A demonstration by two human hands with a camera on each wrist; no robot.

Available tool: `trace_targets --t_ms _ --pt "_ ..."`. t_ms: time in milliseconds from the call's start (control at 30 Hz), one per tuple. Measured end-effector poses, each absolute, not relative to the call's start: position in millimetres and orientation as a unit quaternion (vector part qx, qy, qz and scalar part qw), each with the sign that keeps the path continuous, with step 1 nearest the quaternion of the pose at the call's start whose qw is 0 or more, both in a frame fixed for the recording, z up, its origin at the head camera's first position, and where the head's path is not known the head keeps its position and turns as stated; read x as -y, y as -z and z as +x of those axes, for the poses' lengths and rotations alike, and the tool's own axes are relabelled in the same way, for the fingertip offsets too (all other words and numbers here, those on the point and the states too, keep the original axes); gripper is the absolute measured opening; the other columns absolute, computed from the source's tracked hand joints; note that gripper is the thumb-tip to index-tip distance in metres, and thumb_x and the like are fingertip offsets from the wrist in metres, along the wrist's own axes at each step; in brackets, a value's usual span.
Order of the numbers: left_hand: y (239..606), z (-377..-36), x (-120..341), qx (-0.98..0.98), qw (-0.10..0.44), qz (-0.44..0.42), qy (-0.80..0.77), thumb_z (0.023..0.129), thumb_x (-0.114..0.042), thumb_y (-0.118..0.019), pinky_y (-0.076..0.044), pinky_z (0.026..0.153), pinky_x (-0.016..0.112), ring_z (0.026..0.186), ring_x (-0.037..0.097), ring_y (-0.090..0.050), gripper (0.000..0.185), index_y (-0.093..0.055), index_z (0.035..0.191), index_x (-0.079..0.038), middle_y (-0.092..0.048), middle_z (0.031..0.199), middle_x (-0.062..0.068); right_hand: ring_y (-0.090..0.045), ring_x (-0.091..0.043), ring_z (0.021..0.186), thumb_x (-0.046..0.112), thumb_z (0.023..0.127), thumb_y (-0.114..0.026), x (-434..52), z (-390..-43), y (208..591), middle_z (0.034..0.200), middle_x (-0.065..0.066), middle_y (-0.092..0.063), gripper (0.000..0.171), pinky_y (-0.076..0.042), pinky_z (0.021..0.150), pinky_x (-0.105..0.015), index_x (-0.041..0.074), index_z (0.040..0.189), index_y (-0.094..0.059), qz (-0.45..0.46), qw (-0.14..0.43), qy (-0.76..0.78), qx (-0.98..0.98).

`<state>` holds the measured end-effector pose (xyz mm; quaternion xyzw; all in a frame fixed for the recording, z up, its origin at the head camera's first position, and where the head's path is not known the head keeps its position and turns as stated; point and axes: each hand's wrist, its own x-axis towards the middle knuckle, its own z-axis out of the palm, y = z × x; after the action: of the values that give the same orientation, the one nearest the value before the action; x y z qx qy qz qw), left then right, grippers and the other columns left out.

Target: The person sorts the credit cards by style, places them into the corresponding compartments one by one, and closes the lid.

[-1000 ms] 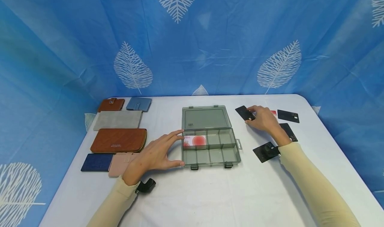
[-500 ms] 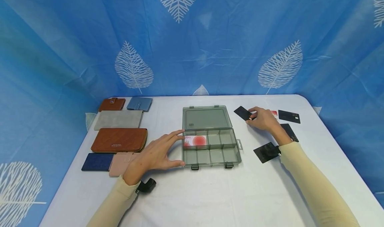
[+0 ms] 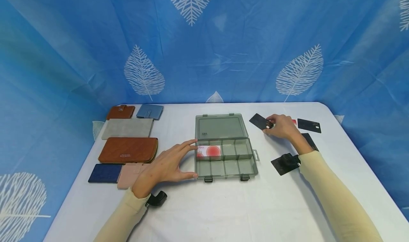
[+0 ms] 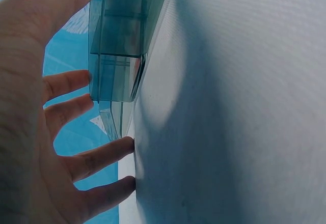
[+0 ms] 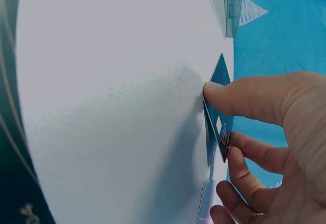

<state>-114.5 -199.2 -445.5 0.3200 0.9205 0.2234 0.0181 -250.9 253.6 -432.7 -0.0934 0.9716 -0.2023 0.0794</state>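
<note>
The right hand [image 3: 282, 127] pinches a thin black rectangular card [image 3: 260, 121] by its near corner, thumb against fingers, the card's long axis running away leftward toward the smoky transparent plastic compartment box [image 3: 225, 156], whose left wall the left hand's [image 3: 161, 167] straight, spread fingers touch.

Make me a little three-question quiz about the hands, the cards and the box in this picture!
1. True or false: the right hand pinches a black plastic card.
2. Which holds a red-and-white card: A) a back-row compartment of the open grey see-through plastic box, B) its lid, C) a front-row compartment?
3. What does the left hand touch?

Key:
1. True.
2. A.
3. The box's left end, with thumb and fingers spread.
</note>
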Motion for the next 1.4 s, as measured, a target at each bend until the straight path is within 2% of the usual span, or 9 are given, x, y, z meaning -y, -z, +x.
trace_targets --t_ms 200,367,533,767,933,1033,1200,1267,1400 --pt "446 -114 199 -0.92 0.02 0.319 -0.225 0.086 -0.069 -0.08 -0.055 0.102 0.058 0.144 0.032 -0.055 0.091 -0.055 0.156 -0.017 -0.037 0.174 0.001 -0.063 -0.049 0.105 0.022 0.091 -0.083 -252 -246 434 0.122 -0.035 -0.067 0.063 -0.047 0.089 -0.063 -0.002 0.145 -0.059 -0.105 0.059 0.208 -0.971" --pt "447 -114 199 -0.922 0.021 0.317 -0.221 0.085 -0.068 -0.081 -0.055 0.102 0.059 0.144 0.032 -0.055 0.092 -0.054 0.156 -0.017 -0.037 0.174 0.001 -0.067 -0.038 0.086 0.016 0.098 -0.075 -248 -239 434 0.11 -0.027 -0.073 0.054 -0.051 0.075 -0.054 0.004 0.148 -0.057 -0.091 0.048 0.233 -0.967" --pt "447 -114 199 -0.921 0.015 0.32 -0.222 0.084 -0.068 -0.082 -0.056 0.101 0.058 0.143 0.032 -0.056 0.092 -0.055 0.156 -0.016 -0.038 0.173 0.001 -0.057 -0.024 0.067 0.01 0.103 -0.067 -250 -236 438 0.099 -0.021 -0.073 0.041 -0.042 0.063 -0.04 0.006 0.144 -0.063 -0.092 0.004 0.264 -0.96" --pt "448 -114 198 -0.921 0.015 0.319 -0.222 0.084 -0.068 -0.082 -0.056 0.102 0.058 0.143 0.032 -0.055 0.092 -0.055 0.156 -0.017 -0.037 0.173 0.0 -0.046 -0.022 0.059 0.009 0.103 -0.065 -250 -228 436 0.104 -0.027 -0.073 0.039 -0.037 0.059 -0.038 0.008 0.142 -0.066 -0.092 -0.025 0.307 -0.947" --pt "449 -114 198 -0.923 0.012 0.316 -0.221 0.084 -0.068 -0.082 -0.056 0.1 0.059 0.143 0.033 -0.056 0.092 -0.055 0.156 -0.017 -0.038 0.173 0.001 -0.047 -0.026 0.068 0.008 0.103 -0.068 -243 -217 428 0.108 -0.027 -0.075 0.038 -0.036 0.066 -0.041 0.009 0.141 -0.068 -0.104 -0.063 0.319 -0.94" --pt "449 -114 198 -0.924 0.009 0.315 -0.216 0.084 -0.069 -0.081 -0.058 0.098 0.058 0.142 0.032 -0.057 0.092 -0.055 0.156 -0.017 -0.038 0.173 0.001 -0.056 -0.034 0.079 0.006 0.101 -0.071 -237 -208 422 0.106 -0.026 -0.077 0.037 -0.04 0.073 -0.046 0.009 0.139 -0.07 -0.116 -0.089 0.326 -0.934" --pt "448 -114 197 -0.925 0.009 0.314 -0.213 0.085 -0.069 -0.081 -0.058 0.096 0.058 0.141 0.032 -0.057 0.093 -0.054 0.157 -0.018 -0.036 0.174 -0.001 -0.071 -0.048 0.1 0.002 0.099 -0.074 -223 -194 412 0.102 -0.024 -0.078 0.037 -0.052 0.088 -0.062 0.009 0.136 -0.072 -0.14 -0.106 0.347 -0.921" --pt "448 -115 197 -0.925 0.01 0.315 -0.215 0.085 -0.068 -0.081 -0.058 0.096 0.058 0.141 0.032 -0.057 0.093 -0.054 0.158 -0.017 -0.036 0.174 -0.001 -0.073 -0.049 0.104 0.001 0.098 -0.075 -217 -188 409 0.102 -0.023 -0.079 0.038 -0.054 0.092 -0.065 0.01 0.135 -0.072 -0.15 -0.103 0.356 -0.917" --pt "449 -116 197 -0.922 0.014 0.318 -0.221 0.087 -0.066 -0.08 -0.057 0.098 0.059 0.143 0.033 -0.055 0.092 -0.052 0.159 -0.016 -0.034 0.175 -0.001 -0.075 -0.048 0.103 -0.001 0.097 -0.075 -202 -176 407 0.1 -0.019 -0.08 0.038 -0.057 0.09 -0.065 0.012 0.132 -0.073 -0.177 -0.099 0.367 -0.908"
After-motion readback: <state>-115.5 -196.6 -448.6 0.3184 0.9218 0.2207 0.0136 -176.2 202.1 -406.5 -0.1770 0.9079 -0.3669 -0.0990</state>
